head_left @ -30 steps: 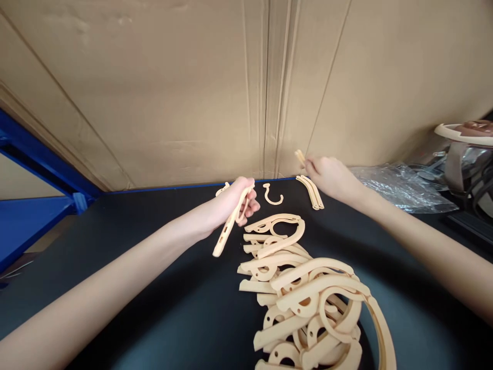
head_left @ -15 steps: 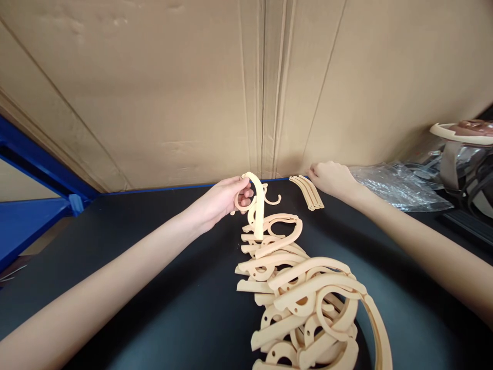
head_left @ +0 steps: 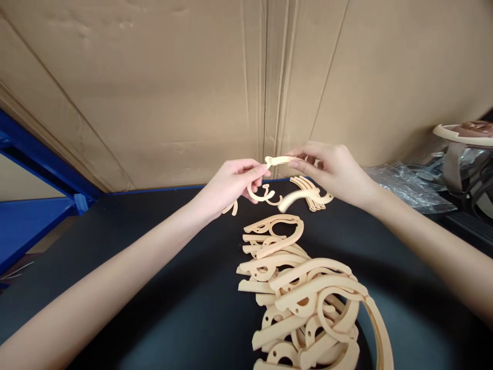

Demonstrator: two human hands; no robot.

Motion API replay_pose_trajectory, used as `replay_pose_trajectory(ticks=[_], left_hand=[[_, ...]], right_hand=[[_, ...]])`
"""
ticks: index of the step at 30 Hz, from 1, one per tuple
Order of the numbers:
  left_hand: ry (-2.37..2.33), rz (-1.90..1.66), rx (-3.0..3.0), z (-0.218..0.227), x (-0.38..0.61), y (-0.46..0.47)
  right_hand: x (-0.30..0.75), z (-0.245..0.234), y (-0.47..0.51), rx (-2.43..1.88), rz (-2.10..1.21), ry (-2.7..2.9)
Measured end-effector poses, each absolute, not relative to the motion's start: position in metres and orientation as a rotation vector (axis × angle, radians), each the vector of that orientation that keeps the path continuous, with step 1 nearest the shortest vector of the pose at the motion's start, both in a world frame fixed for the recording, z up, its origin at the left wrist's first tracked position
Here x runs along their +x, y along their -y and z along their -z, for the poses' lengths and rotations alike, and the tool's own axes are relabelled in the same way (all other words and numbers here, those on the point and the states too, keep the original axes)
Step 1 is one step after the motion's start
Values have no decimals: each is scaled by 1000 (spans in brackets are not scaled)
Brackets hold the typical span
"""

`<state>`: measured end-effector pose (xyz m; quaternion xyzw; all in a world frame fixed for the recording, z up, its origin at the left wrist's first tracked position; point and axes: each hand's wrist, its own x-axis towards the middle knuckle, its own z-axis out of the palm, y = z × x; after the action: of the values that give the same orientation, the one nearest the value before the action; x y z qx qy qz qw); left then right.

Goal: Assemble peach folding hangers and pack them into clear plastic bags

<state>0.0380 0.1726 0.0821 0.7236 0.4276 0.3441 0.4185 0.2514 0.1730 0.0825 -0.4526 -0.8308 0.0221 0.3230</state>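
Note:
Between my two hands is a beige plastic folding hanger in pieces or unfolded. My left hand pinches its curved hook near the joint. The thumb and fingers of my right hand close on a slim hanger arm, whose left end meets my left fingertips. Another curved hanger arm, blurred, hangs under my right hand; how it is attached I cannot tell. Behind it, several narrow curved strips lie side by side. A loose hook rests on the table behind my left hand.
A long pile of beige folding hangers runs toward me over the black table. Small curved pieces lie by my left wrist. Clear plastic bags sit at the right, a cardboard wall behind, a blue frame at left.
My right hand has come left from beside the strips and now grips a hanger arm. The hanger piece in my left hand has been turned and lifted off the pile's far end.

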Motion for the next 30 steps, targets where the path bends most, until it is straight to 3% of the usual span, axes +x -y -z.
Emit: replay_pose_trajectory(ticks=[3, 6, 9, 13, 16, 23, 30], left_hand=[[-1126, -750, 2084, -75, 46, -176], [-1181, -840, 2195, -63, 56, -178], [-1231, -888, 2227, -52, 63, -181], [-1230, -848, 2227, -39, 68, -192], [-1258, -805, 2194, -28, 65, -205], [-1493, -749, 1992, -10, 47, -225], [-1140, -584, 1596, -45, 46, -219]], right_hand=[[255, -76, -177, -1260, 661, 2361], [258, -63, -186, -1374, 814, 2483], [262, -51, -199, -1436, 416, 2495], [272, -50, -212, -1352, -556, 2187], [280, -57, -217, -1290, -908, 1825], [277, -56, -223, -1219, -1083, 1308], [280, -57, -223, -1233, -736, 1424]])
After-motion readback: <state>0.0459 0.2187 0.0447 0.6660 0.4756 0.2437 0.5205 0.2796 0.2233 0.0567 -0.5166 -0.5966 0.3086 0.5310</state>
